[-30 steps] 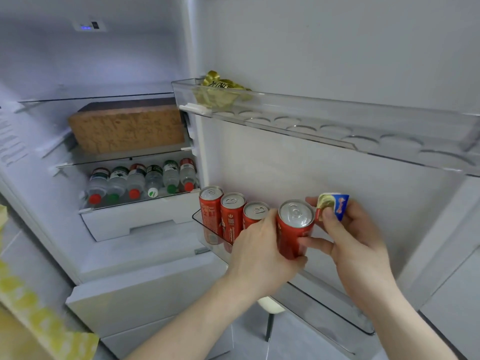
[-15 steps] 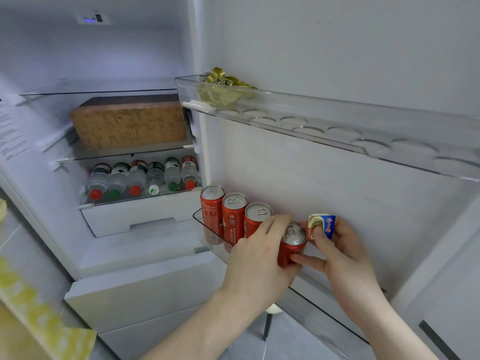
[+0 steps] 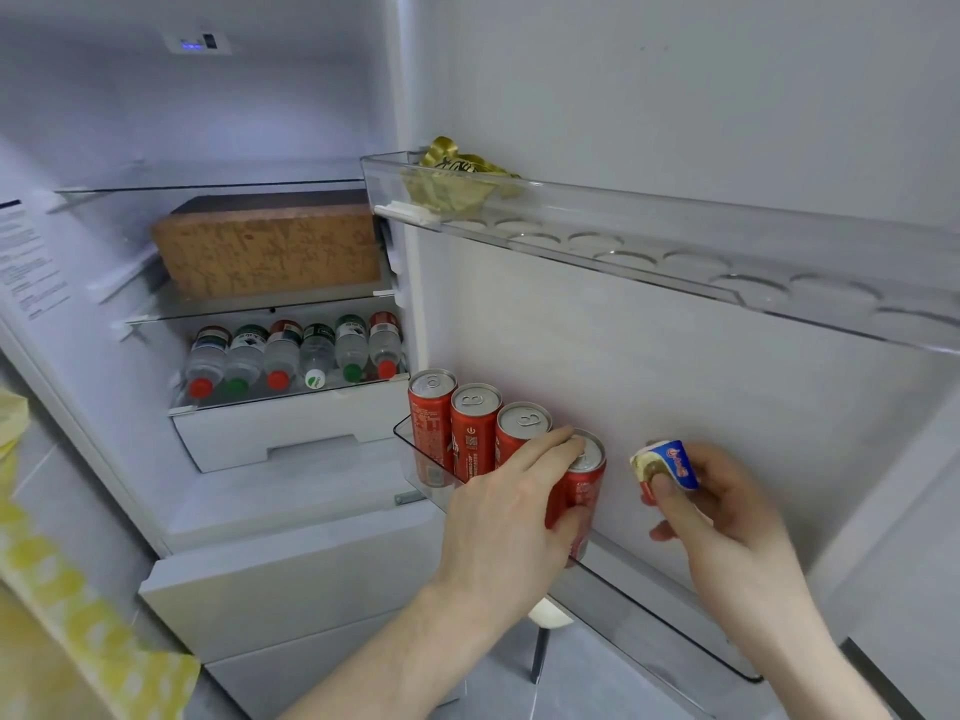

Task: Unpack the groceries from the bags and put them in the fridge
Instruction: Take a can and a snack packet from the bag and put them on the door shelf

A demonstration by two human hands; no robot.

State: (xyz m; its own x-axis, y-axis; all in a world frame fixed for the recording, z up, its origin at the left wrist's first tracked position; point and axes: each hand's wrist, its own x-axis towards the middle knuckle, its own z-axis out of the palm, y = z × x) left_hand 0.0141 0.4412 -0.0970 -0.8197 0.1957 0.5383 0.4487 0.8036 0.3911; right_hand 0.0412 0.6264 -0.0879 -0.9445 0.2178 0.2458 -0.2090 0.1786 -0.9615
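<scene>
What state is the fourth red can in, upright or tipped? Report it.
Upright: the fourth red can stands in the door bin, lid up, left hand gripping it.

L hand (image 3: pixel 511 504) fingers curled round can; R hand (image 3: pixel 719 504) pinches small pack.

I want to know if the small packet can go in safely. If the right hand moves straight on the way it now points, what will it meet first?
Probably the white inner wall of the fridge door. The right hand, pinching the small blue packet, points at bare wall right of the fourth red can. Depth is unclear.
</scene>
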